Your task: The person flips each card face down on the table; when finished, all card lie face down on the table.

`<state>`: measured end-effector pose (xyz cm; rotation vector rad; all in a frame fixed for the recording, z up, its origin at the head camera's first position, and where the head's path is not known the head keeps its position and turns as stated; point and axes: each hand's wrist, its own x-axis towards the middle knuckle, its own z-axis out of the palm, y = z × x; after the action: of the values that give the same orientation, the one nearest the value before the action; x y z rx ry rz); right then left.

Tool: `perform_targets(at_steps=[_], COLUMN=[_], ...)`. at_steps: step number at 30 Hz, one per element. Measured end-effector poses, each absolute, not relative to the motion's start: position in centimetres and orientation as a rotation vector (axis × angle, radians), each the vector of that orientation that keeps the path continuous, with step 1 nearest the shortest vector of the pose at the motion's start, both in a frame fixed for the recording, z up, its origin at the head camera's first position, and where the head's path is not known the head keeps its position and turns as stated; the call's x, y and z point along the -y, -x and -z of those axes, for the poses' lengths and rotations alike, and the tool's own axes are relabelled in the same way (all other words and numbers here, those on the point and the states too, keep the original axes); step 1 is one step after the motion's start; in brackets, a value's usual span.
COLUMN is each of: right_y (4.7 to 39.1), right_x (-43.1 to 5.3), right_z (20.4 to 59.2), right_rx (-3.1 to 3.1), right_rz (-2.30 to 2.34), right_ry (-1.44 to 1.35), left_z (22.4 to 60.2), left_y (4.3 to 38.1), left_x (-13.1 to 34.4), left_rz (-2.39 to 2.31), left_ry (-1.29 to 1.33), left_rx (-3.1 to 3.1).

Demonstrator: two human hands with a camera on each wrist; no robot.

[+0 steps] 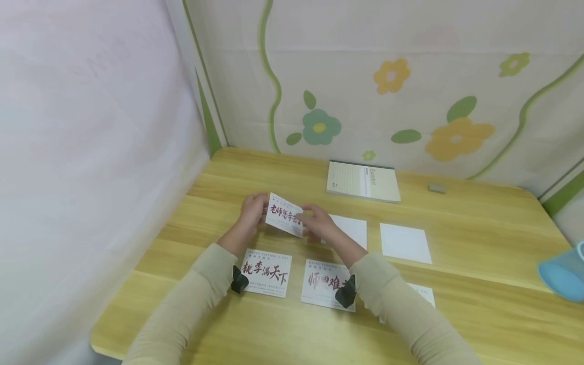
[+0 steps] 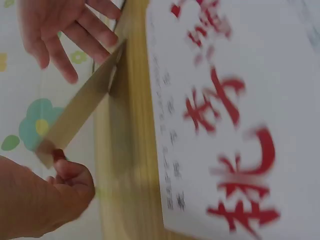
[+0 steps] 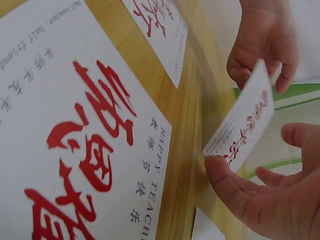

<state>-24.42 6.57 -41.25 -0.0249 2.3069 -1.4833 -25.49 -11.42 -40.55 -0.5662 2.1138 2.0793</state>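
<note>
A white greeting card (image 1: 279, 215) with red brush lettering is raised above the wooden table, tilted toward the head camera. My left hand (image 1: 252, 212) pinches its left end between thumb and curled fingers, clearest in the left wrist view, where the card (image 2: 82, 107) is seen nearly edge-on. At the other end is my right hand (image 1: 318, 221), its fingers spread and fairly straight. In the right wrist view, a fingertip of the right hand (image 3: 280, 192) meets the card's corner. Two similar lettered cards, one left (image 1: 265, 274) and one right (image 1: 321, 284), lie below the hands.
A third printed card (image 1: 424, 293) is partly hidden by the right sleeve. Two blank-faced cards (image 1: 405, 243) (image 1: 351, 229) lie farther back. Behind them are a notepad (image 1: 349, 180) and a small greyish block (image 1: 436, 188). A blue translucent container (image 1: 563, 274) is at the right edge.
</note>
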Motion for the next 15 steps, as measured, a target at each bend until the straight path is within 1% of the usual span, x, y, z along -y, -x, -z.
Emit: perform_targets(at_steps=[5, 12, 15], right_y=[24.6, 24.6, 24.6], right_x=[-6.3, -6.8, -7.3], right_z=[40.7, 39.5, 39.3], right_rx=[-2.250, -2.170, -2.181], right_rz=[1.619, 1.867, 1.910], right_ry=[0.006, 0.028, 0.001], left_z=[40.4, 41.5, 41.7], left_y=[25.2, 24.3, 24.0], left_x=[10.0, 8.1, 7.7], left_rz=[-2.175, -1.963, -1.883], left_ry=[0.383, 0.071, 0.018], left_rx=[-1.960, -2.092, -2.171])
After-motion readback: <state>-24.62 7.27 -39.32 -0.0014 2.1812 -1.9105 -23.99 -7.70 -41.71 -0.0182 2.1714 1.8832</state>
